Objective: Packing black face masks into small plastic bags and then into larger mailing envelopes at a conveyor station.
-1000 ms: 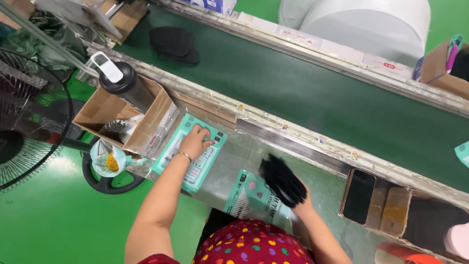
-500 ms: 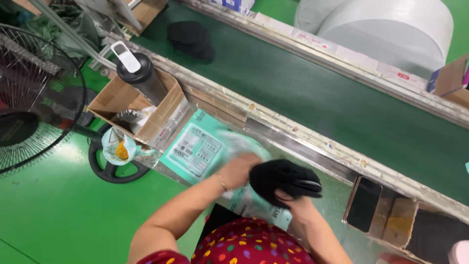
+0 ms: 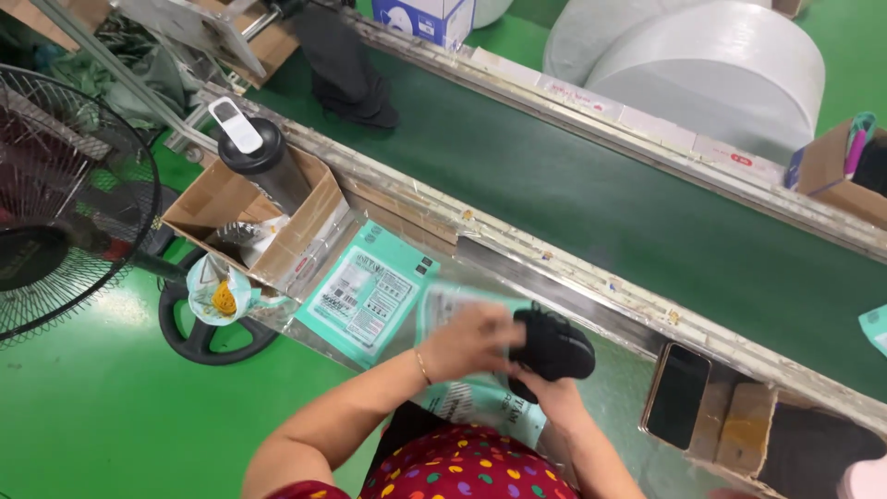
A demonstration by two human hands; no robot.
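My left hand (image 3: 471, 337) is clenched on the mouth of a clear printed bag (image 3: 480, 397), pinching its near edge up off the bench, while my right hand (image 3: 545, 393) grasps a folded black garment (image 3: 552, 344) from beneath, the bundle sitting just at the bag's opening and touching my left fingers. From here I judge the step is feeding the bundle into the bag, and to do it well I would keep the mouth spread wide, hold the fold compact so no edge catches the plastic, and slide it straight in rather than at a slant. Just left of my hands a teal printed packet (image 3: 370, 291) lies flat on the steel bench (image 3: 610, 393). Beyond it stands an open cardboard box (image 3: 300, 236) with a dark bottle (image 3: 268, 162) beside it. To my right a phone (image 3: 677, 395) leans in a small box. The green conveyor belt (image 3: 591, 203) runs along the far side, with more black cloth (image 3: 346, 69) lying well apart up the line.
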